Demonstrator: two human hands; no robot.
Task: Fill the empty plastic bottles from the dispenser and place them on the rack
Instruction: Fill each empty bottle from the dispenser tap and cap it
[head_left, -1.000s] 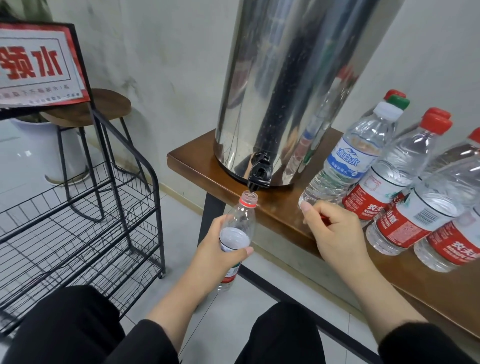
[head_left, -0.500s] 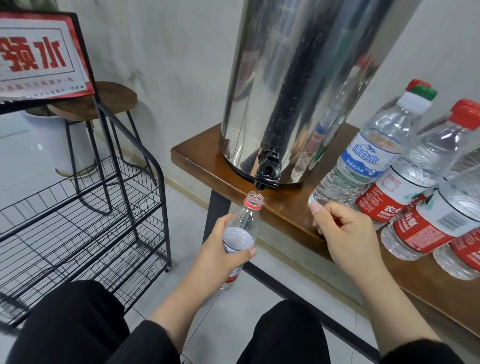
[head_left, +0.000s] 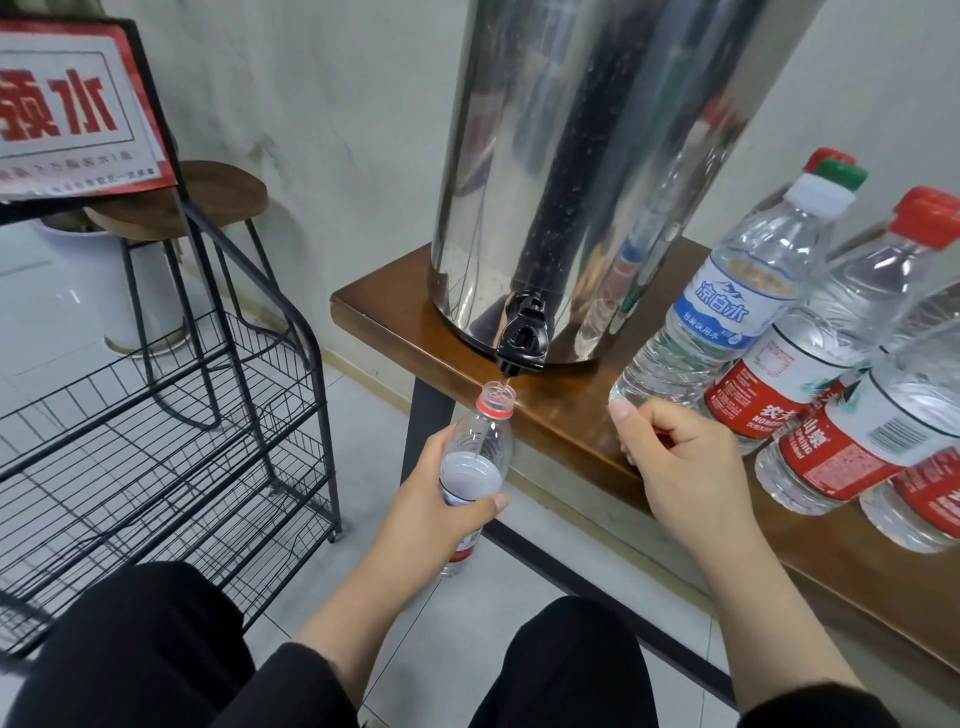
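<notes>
One open bottle (head_left: 475, 457) is being filled just now, gripped round its middle by the left hand (head_left: 441, 499) and held upright so that its uncapped mouth sits directly under the black tap (head_left: 521, 343) of the steel dispenser (head_left: 571, 171). A thin stream seems to run from the spout into the neck, and the water line shows just above the left thumb, so I judge the fill well along but short of the shoulder. The bottle hangs below the edge of the wooden table (head_left: 561, 421), off to the left of the right hand, because the tap overhangs that edge and leaves no room to stand anything beneath it. The right hand (head_left: 675, 462) rests on the table edge with its fingers curled in; a sliver of red shows under them, probably the bottle's cap kept ready for closing, though too little shows to be sure. Just beyond and to the right of that hand stand the capped bottles (head_left: 810, 364), crowded together and touching one another, waiting within easy reach. Well to the left of the left hand stands the black wire rack (head_left: 171, 447), near enough that a filled bottle could go across without the person rising. The main risk, as I judge it, is overfilling, or the mouth drifting from under the stream.
</notes>
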